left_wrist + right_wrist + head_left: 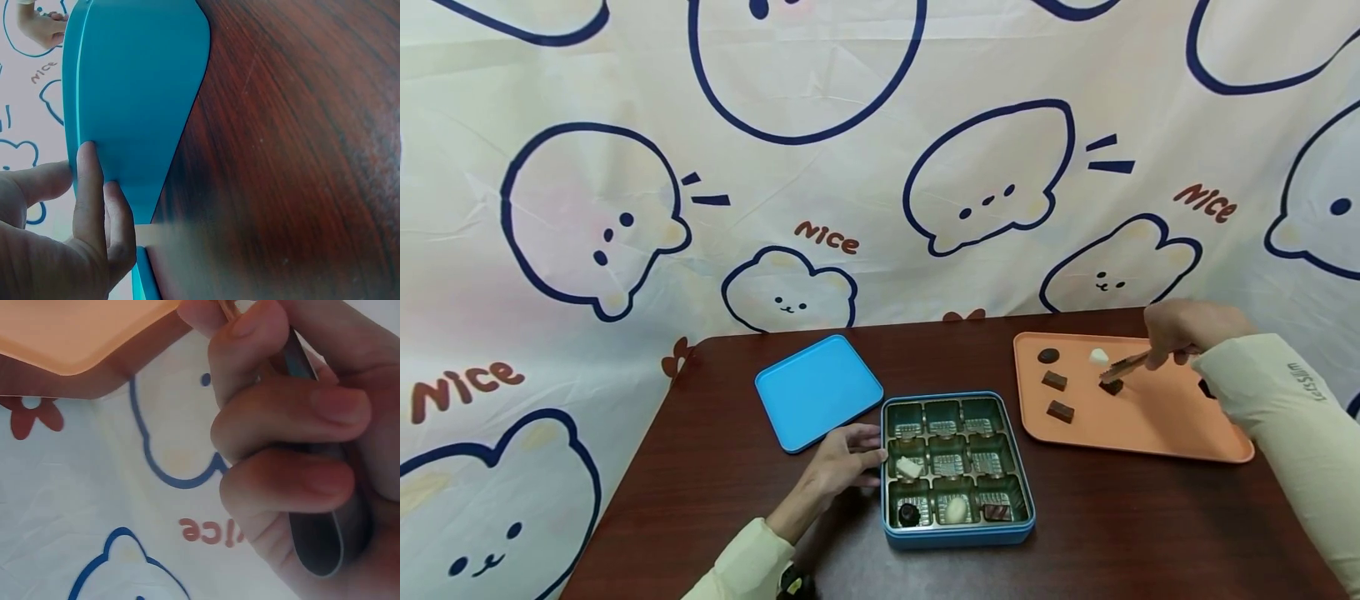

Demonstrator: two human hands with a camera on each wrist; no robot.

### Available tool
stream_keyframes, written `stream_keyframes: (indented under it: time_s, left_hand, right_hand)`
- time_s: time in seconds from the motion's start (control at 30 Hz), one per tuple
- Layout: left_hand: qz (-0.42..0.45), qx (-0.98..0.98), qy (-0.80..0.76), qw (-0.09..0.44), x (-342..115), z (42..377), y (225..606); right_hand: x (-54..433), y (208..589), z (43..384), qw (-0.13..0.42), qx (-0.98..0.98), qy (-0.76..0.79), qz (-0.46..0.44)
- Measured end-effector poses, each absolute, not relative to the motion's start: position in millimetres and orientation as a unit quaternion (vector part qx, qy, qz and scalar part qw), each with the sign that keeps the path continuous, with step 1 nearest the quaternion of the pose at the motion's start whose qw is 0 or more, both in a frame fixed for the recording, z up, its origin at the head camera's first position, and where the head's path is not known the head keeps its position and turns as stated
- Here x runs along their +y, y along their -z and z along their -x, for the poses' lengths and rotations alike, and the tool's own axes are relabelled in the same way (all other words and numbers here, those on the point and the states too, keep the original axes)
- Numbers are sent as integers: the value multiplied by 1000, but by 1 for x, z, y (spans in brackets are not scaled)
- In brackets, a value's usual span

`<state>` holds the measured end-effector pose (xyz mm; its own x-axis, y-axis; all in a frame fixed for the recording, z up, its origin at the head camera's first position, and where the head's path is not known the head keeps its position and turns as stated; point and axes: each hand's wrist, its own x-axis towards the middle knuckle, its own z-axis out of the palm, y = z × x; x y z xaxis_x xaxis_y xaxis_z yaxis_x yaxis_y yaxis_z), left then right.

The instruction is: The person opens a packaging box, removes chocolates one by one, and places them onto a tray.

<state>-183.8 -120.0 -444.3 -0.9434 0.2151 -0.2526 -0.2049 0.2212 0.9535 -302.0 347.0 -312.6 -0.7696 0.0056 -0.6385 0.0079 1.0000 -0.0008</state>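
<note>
My right hand curls round a pair of metal tongs over the orange tray. The tongs' tips are right at a dark chocolate piece. In the right wrist view the fingers wrap the tongs' handle. With fairly straight fingers, my left hand touches the left side of a blue tin; the left wrist view shows fingertips against the tin's wall. Inside its divided insert lie a white square piece, a dark round chocolate, a white oval one and a striped brown one.
Left of the tin, a blue lid lies on the dark wooden table. The tray also bears a dark oval chocolate, brown blocks and a white piece. Behind the table hangs a printed cloth.
</note>
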Motion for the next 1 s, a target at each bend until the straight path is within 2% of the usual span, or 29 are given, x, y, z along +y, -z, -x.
stream_keyframes:
  time_s: [0.17,0.4,0.67,1.0]
  left_hand:
    - [-5,763,-624,172,-121,183,445]
    - [-5,764,-622,172,-122,184,447]
    - [-6,766,-620,171,-121,185,448]
    - [-10,762,-624,172,-121,184,447]
  right_hand:
    - [329,306,303,333,941,1,59]
    - [281,290,287,285,944,2,167]
    - [224,273,262,235,946,-6,222]
    - [183,279,243,194,939,-32,282]
